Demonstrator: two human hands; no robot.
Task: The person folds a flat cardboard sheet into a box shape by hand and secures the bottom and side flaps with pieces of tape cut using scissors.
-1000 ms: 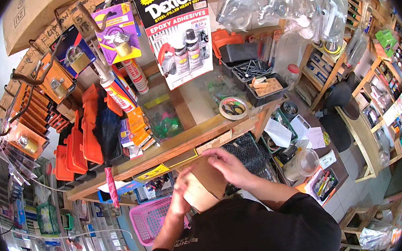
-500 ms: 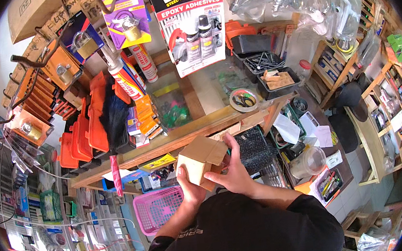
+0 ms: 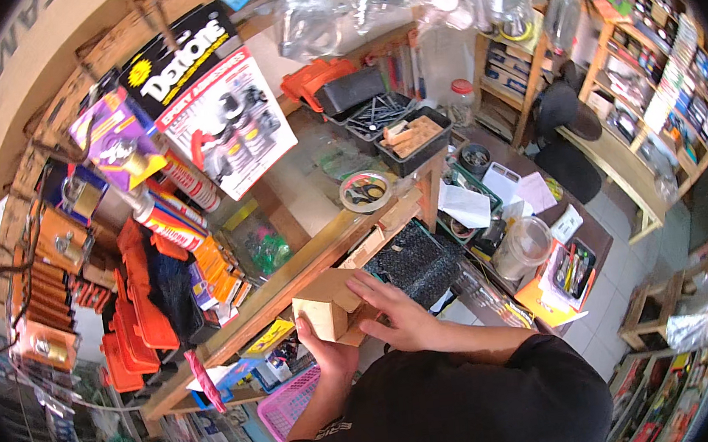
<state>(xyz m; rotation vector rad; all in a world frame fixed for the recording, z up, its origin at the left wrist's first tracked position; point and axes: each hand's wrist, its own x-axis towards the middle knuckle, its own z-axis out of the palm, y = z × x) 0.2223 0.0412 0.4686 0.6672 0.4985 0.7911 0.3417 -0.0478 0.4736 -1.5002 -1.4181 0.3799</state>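
Note:
A small brown cardboard box sits between my hands in front of my chest, with a flap standing out on its right side. My left hand holds it from below and the left, thumb up along its near face. On the right, my right hand lies over the flap, fingers along its upper edge and thumb lower down by the opening. Whatever the box may contain is hidden from view.
Ahead runs a wooden-framed glass counter with a tape roll and a black tray of wooden pieces. Carded padlocks and an adhesive pack hang above. A pink basket is lower left; a clear tub stands right.
The view has swung to the right, so the counter now slants across it. My right hand's fingers have come down over the flap, while my left hand keeps its hold on the box.

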